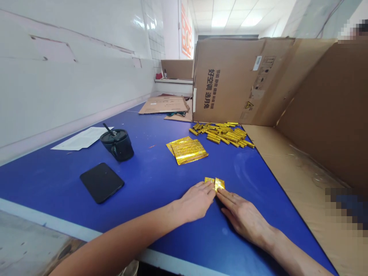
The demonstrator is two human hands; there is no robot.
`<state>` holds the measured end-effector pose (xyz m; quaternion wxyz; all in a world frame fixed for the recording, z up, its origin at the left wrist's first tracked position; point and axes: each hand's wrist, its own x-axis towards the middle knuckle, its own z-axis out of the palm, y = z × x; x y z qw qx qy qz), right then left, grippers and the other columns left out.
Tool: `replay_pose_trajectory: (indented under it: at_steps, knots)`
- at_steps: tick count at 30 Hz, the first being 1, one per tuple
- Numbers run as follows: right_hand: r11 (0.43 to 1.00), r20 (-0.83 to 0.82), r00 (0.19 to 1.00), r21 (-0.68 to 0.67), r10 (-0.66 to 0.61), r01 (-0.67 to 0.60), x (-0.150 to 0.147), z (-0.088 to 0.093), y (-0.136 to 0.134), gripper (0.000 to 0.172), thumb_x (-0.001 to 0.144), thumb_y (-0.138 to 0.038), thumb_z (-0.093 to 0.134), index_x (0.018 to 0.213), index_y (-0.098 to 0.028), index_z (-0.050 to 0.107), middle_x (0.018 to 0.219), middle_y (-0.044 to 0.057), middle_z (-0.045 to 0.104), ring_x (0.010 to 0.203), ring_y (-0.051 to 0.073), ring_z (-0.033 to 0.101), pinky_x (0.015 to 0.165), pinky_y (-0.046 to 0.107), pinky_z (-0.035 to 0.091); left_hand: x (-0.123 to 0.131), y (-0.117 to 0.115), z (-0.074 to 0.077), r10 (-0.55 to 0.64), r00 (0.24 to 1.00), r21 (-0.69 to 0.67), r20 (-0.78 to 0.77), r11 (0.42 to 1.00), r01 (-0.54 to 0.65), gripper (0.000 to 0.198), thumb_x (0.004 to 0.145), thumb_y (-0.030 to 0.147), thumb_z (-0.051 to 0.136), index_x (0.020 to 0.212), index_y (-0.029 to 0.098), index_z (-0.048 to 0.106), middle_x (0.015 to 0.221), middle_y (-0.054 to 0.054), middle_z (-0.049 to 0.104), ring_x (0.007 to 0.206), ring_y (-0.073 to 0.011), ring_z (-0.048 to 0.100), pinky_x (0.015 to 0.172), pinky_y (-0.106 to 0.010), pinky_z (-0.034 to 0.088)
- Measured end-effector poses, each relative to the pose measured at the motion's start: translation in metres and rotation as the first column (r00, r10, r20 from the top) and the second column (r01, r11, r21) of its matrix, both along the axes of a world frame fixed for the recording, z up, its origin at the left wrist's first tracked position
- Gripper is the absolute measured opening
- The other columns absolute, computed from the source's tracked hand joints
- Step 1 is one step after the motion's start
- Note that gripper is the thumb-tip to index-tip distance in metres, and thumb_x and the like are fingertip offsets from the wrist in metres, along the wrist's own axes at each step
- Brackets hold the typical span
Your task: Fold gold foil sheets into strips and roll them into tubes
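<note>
- Sachets of gold foil (pixel 214 183), two small ones, lie side by side on the blue bench (pixel 51 180), and from here I can't see a gap between them.
- Left grip (pixel 197 201) is flat and low, not visibly closed around anything, with its fingertips (pixel 211 186) at the left sachet.
- Right grip (pixel 243 216) is flat too, its fingers reaching forward to the lower edge of the right sachet.
- Farther up the bench sit a stack of foil packets (pixel 186 150) and a loose heap of gold foil sticks (pixel 222 133), the heap against an upright cardboard panel (pixel 227 80).
- Risk at the hands: foil looks slick on this smooth top, so uneven pressure could make a sachet skid or crease.
- Risk at the heap: a bump to the panel or a careless sleeve could scatter the sticks, and they could roll.
- Risk to the left: a wide reach could tip the black mug (pixel 117 145), its straw standing tall, and any liquid inside could reach the papers (pixel 83 138) or the black phone (pixel 101 183).
</note>
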<state>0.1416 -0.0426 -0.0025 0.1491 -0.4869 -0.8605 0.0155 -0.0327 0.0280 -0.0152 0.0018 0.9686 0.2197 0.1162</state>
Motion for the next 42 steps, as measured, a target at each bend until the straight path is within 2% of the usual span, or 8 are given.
replay_pose_trajectory:
  at_steps: [6,9,14,22,29,33,37,42]
  knots:
    - [1.000,0.047,0.999,0.017,0.010,-0.010,0.001,-0.001,0.004,0.044,0.078,-0.013,0.040,0.122,-0.013,0.043,0.121,0.014,0.049,0.109,0.022,0.047,0.089,0.038,0.041,0.004,-0.003,0.005,0.027,0.999,0.023,-0.022,0.999,-0.026,0.048,0.078,0.017,0.040,0.123,0.007,0.029,0.117,-0.014,0.048,0.109,-0.0217,0.043,0.090,-0.033,0.031]
    - [1.000,0.081,0.997,0.010,0.013,-0.014,0.002,0.000,0.007,0.039,0.079,-0.013,0.038,0.117,-0.016,0.049,0.116,0.012,0.054,0.105,0.022,0.050,0.086,0.038,0.043,0.007,-0.003,0.005,0.030,0.998,0.052,-0.059,0.998,-0.027,0.044,0.075,0.017,0.041,0.118,0.006,0.037,0.113,-0.014,0.050,0.105,-0.0238,0.044,0.088,-0.034,0.032]
    - [0.999,0.031,0.999,0.045,0.029,-0.030,0.005,-0.002,0.013,0.034,0.081,-0.011,0.038,0.108,-0.018,0.056,0.111,0.009,0.058,0.097,0.019,0.055,0.083,0.034,0.044,0.008,-0.002,0.007,0.041,0.997,0.063,-0.072,0.997,-0.037,0.029,0.078,0.018,0.038,0.104,0.010,0.049,0.101,-0.010,0.053,0.096,-0.0212,0.048,0.081,-0.032,0.035]
    - [0.998,0.019,1.000,0.062,-0.011,0.010,0.006,-0.001,0.025,0.025,0.083,-0.013,0.037,0.082,-0.018,0.061,0.090,0.008,0.062,0.080,0.017,0.055,0.074,0.031,0.046,0.009,-0.001,0.007,0.054,0.997,0.078,-0.063,0.996,-0.049,0.028,0.081,0.021,0.038,0.105,0.012,0.049,0.093,-0.008,0.054,0.088,-0.0207,0.049,0.075,-0.033,0.036]
    - [0.992,-0.035,0.999,0.129,0.017,-0.012,0.007,-0.008,0.028,0.023,0.083,-0.012,0.034,0.081,-0.016,0.057,0.082,0.009,0.059,0.076,0.018,0.053,0.069,0.031,0.044,0.012,0.001,0.011,0.087,0.996,0.030,-0.032,0.996,-0.086,0.027,0.081,0.031,0.042,0.101,0.014,0.051,0.095,-0.006,0.055,0.089,-0.0211,0.049,0.076,-0.033,0.038]
    - [0.997,-0.161,0.985,0.053,-0.053,0.063,0.007,-0.008,0.032,0.020,0.083,-0.015,0.034,0.080,-0.017,0.054,0.076,0.007,0.057,0.072,0.016,0.052,0.067,0.029,0.043,0.015,0.010,0.016,0.107,0.994,-0.038,-0.039,0.993,-0.108,0.019,0.081,0.021,0.040,0.091,0.016,0.055,0.087,-0.005,0.056,0.084,-0.0192,0.050,0.073,-0.031,0.039]
    - [0.990,-0.244,0.960,-0.060,-0.138,0.128,0.008,-0.002,0.036,0.020,0.084,-0.018,0.034,0.077,-0.019,0.052,0.072,0.004,0.055,0.068,0.015,0.051,0.065,0.028,0.043,0.017,0.018,0.017,0.142,0.990,-0.173,-0.004,0.975,-0.141,0.020,0.080,0.015,0.039,0.079,0.017,0.059,0.079,-0.005,0.054,0.077,-0.0172,0.049,0.070,-0.028,0.039]
    - [0.976,-0.302,0.945,-0.207,-0.122,0.060,0.011,0.009,0.039,0.017,0.081,-0.023,0.041,0.081,-0.019,0.058,0.078,0.004,0.056,0.073,0.015,0.053,0.068,0.027,0.042,0.019,0.024,0.016,0.192,0.981,-0.253,0.035,0.951,-0.177,0.022,0.080,0.018,0.039,0.078,0.018,0.061,0.080,-0.005,0.054,0.077,-0.0170,0.050,0.068,-0.027,0.039]
